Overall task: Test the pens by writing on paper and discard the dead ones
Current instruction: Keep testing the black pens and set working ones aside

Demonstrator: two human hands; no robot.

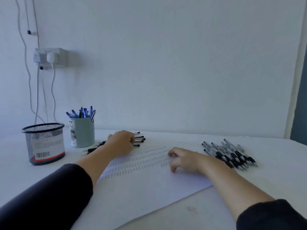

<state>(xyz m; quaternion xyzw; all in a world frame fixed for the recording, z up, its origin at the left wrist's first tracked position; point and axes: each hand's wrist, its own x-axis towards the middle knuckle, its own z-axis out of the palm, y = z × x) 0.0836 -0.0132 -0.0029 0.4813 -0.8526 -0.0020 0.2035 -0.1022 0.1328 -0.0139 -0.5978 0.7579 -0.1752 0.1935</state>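
A white sheet of paper (pixel 149 185) lies in front of me, with several rows of small test marks across its far half. My left hand (pixel 122 143) reaches over a pile of black pens (pixel 139 140) beyond the sheet's left corner. Its fingers are curled down around one pen in that pile. My right hand (pixel 184 159) rests on the right part of the paper with loosely bent fingers and holds nothing. A second, larger pile of black pens (pixel 230 154) lies on the table to the right of the paper.
A black mesh pot (pixel 44 143) stands at the left. Beside it a pale green cup (pixel 83 134) holds several blue pens (pixel 81 112). The white wall is close behind the table, with a socket and hanging cables (pixel 49 57) at the left.
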